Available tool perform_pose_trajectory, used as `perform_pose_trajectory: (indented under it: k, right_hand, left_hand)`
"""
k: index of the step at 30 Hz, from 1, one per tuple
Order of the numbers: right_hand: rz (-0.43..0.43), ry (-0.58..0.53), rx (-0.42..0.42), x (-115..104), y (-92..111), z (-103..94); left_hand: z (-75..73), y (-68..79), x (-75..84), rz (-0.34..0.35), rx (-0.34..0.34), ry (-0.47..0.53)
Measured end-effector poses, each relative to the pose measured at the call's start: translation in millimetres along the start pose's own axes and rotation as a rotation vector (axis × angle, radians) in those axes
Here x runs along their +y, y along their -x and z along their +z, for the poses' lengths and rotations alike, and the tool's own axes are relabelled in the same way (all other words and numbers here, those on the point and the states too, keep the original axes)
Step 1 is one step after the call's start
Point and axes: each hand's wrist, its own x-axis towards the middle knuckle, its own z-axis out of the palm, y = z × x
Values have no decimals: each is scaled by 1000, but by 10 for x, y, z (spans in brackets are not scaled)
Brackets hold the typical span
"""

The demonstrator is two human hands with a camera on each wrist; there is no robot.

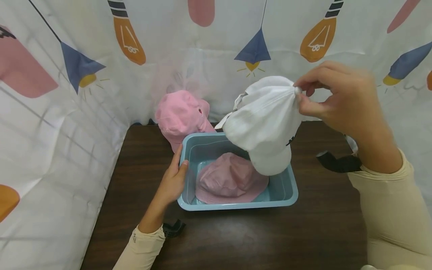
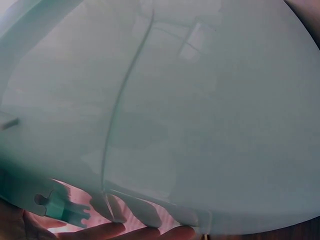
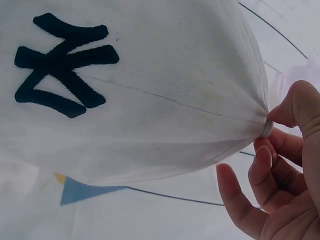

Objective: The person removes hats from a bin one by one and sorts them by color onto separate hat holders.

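A white baseball cap hangs crown-up over a light blue plastic basin, its brim dipping toward the basin. My right hand pinches the cap by the button on its crown. A dark embroidered logo shows on the cap in the right wrist view, where the right hand has thumb and fingertips at the button. Inside the basin lies a dusty-pink bucket hat. My left hand grips the basin's left rim, thumb on top. The basin's wall fills most of the left wrist view.
Behind the basin's left back corner sits a brighter pink cap, close to the wall cloth printed with lamps and bulbs. The basin stands on a dark brown wooden table. Black straps or mounts are on both wrists.
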Motion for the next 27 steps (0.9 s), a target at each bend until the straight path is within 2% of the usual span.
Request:
perform_pose_trajectory:
  k: [4, 7, 10, 13, 17, 20, 27]
  right_hand:
    - [-28, 80, -40, 141, -130, -109]
    - [-18, 150, -53, 261, -218, -147]
    - [25, 194, -38, 374, -279, -139]
    - [61, 207, -12, 493, -324, -107]
    - [37, 232, -17, 675, -375, -77]
    - [13, 233, -38, 819, -409, -40]
    - [70, 215, -111, 1095, -467, 201]
  left_hand:
    - [-6, 1, -3, -4, -8, 6]
    - [-12, -3, 2, 6, -5, 7]
    - [-15, -9, 3, 13, 0, 1]
    - [-12, -11, -1, 11, 2, -1]
    - [-8, 0, -1, 1, 2, 1]
    - [-8, 8, 5, -2, 1, 2]
    - [-2, -2, 3, -3, 0, 15]
